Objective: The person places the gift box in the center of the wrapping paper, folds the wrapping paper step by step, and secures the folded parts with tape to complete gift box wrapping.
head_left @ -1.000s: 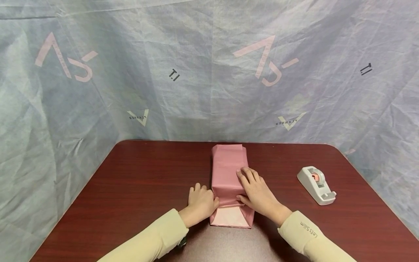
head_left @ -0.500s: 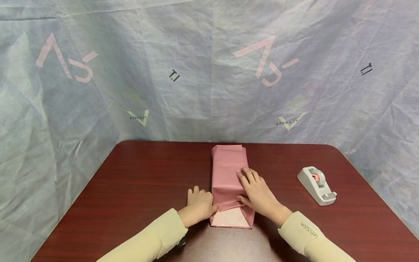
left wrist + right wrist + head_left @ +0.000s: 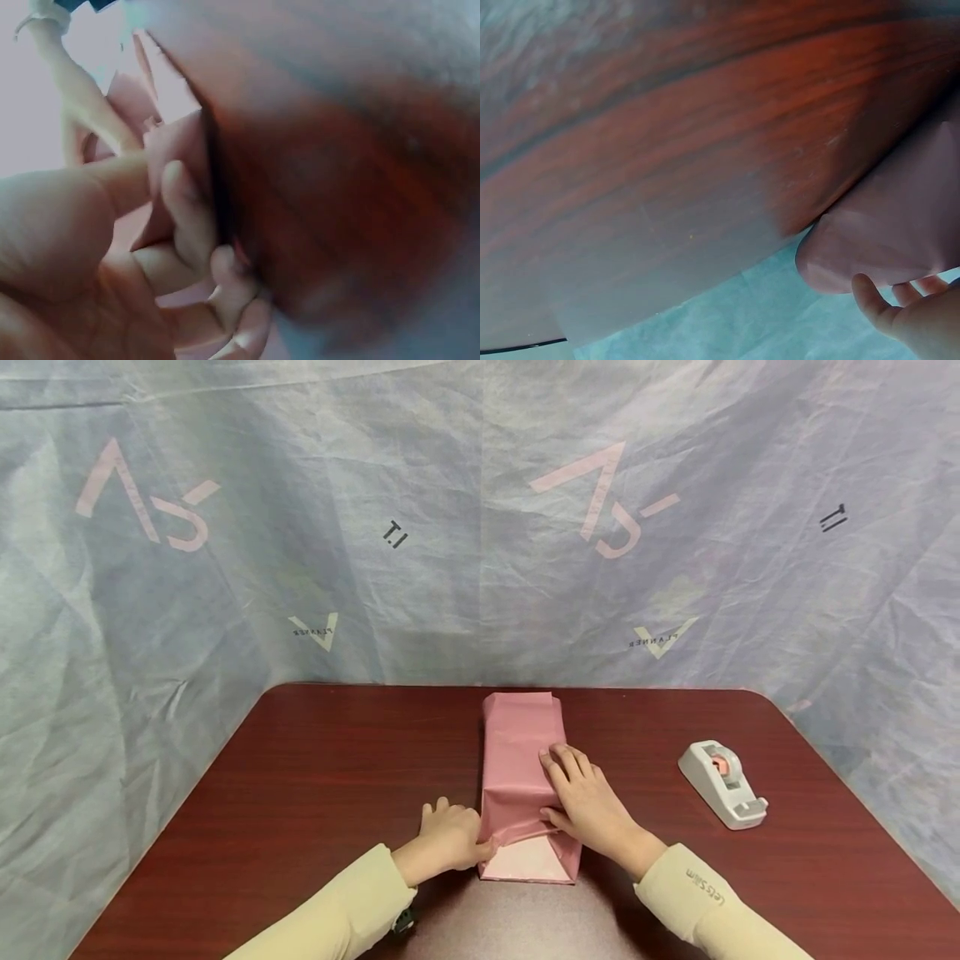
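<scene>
Pink package (image 3: 517, 752) against left fingers (image 3: 193, 225), under right fingers (image 3: 572, 766)

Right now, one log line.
pink package: near flap unfolded | left hand: touching its near-left corner | right hand: on its right edge | tape dispenser: right, untouched

We find a broad lane of bare table (image 3: 337, 752) from the left edge to the pink package (image 3: 517, 743). The package nearly reaches the far edge, where the curtain (image 3: 465, 527) stands as a barrier. Toward the right edge, we record a second lane between package and tape dispenser (image 3: 718, 787); the right grip (image 3: 592, 799) and its sleeve (image 3: 712, 906) bar its near-edge approach. The left grip (image 3: 450, 839) obstructs the package's near left corner.
</scene>
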`<state>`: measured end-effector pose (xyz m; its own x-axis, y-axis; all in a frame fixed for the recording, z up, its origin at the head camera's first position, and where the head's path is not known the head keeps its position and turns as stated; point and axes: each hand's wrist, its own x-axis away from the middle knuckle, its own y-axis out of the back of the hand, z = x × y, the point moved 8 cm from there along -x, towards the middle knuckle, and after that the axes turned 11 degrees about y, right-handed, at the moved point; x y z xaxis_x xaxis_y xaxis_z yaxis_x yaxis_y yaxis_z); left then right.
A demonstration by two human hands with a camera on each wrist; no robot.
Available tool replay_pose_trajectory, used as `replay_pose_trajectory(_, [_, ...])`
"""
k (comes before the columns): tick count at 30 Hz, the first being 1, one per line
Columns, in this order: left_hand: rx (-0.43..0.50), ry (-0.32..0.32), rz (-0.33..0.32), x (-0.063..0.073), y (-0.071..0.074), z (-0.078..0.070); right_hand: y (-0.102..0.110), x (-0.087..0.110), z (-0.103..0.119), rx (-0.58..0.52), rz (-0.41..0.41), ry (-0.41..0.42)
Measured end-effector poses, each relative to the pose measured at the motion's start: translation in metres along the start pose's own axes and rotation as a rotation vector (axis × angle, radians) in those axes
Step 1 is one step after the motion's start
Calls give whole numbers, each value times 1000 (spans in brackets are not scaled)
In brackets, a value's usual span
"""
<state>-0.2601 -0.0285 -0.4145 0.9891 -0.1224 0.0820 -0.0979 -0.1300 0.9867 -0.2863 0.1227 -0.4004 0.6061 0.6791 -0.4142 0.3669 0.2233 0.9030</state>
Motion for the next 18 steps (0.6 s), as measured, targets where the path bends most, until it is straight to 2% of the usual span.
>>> replay_pose_trajectory(6, [-25,5,-17,3,-1,-1,0,0,0,8,-4,1])
replay_pose_trajectory(10, [3,45,-29,-4,-1,1,1,0,0,13,-5,2])
replay_pose_trajectory(14, [45,70,-88,-13,4,2,1,0,1,15,-9,1])
replay_pose_trajectory(18, [83,90,-107,-20,4,3,2,0,1,15,-21,10])
